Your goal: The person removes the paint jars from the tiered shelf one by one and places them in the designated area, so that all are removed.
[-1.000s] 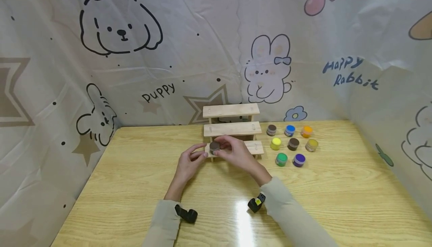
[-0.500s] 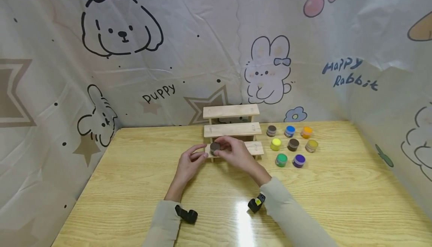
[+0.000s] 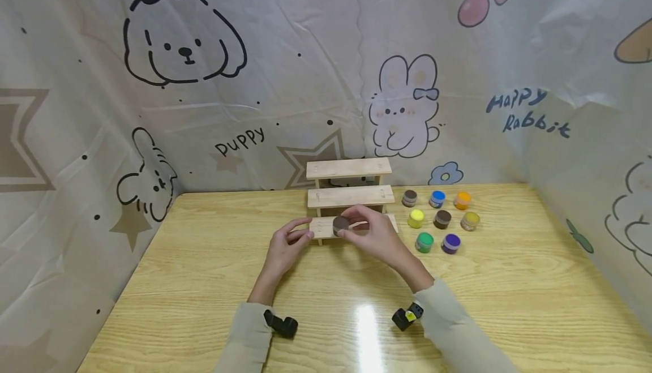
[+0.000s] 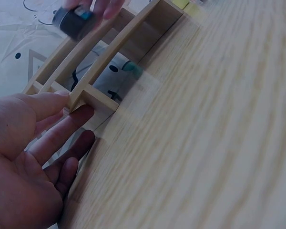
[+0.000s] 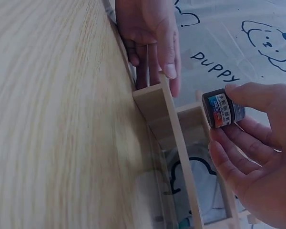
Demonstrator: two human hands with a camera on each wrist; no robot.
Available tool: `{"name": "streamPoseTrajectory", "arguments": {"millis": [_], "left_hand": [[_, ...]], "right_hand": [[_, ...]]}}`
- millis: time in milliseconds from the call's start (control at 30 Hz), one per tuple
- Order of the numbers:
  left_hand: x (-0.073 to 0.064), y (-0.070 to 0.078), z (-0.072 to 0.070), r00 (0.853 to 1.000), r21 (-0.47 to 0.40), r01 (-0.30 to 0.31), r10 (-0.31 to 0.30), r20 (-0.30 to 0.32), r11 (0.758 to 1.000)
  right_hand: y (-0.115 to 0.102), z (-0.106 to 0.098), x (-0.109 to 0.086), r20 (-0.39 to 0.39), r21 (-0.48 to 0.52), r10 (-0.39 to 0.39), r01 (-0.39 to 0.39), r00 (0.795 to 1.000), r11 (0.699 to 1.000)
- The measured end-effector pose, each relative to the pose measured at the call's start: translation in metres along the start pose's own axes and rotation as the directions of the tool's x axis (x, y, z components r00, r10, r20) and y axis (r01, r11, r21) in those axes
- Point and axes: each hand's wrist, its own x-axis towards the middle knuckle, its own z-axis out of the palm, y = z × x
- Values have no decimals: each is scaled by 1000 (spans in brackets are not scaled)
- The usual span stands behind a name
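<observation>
My right hand (image 3: pixel 377 237) pinches a small paint jar (image 3: pixel 340 226) with a dark brown lid between thumb and fingers. Its printed label faces the right wrist camera, where the jar (image 5: pixel 223 109) appears held above the lowest step. A three-step wooden display stand (image 3: pixel 351 196) stands against the back cloth. At the left end of its bottom board, my left hand (image 3: pixel 286 247) grips the edge, thumb on one face and a finger on the other, as the left wrist view shows around the stand's corner (image 4: pixel 96 98). The fingers of the right hand hide part of that board.
Right of the stand, several paint jars sit on the wooden table (image 3: pixel 509 305): among them a blue one (image 3: pixel 437 198), an orange one (image 3: pixel 462 200), a yellow one (image 3: pixel 415 218), a green one (image 3: pixel 424 242) and a purple one (image 3: pixel 450 243). A patterned cloth (image 3: pixel 316 90) hangs behind.
My right hand has moved a little to the right along the bottom step, carrying the dark brown paint jar away from the left end. My left hand has stayed in place.
</observation>
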Motion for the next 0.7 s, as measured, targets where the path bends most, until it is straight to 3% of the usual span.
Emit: {"name": "streamPoseTrajectory", "arguments": {"millis": [233,400,700], "left_hand": [[0,2,0,1000,-3,30,-30,5,1000],[0,3,0,999,-12,49,-49,7,999],[0,2,0,1000,-10,23,-23,6,1000]], "right_hand": [[-3,-18,-15,-13,-13,25,-26,1000,1000],[-3,-35,-27,-21,-3,-5,5,1000,1000],[0,-66,-42,-52,-33,-1,-1,999,999]]}}
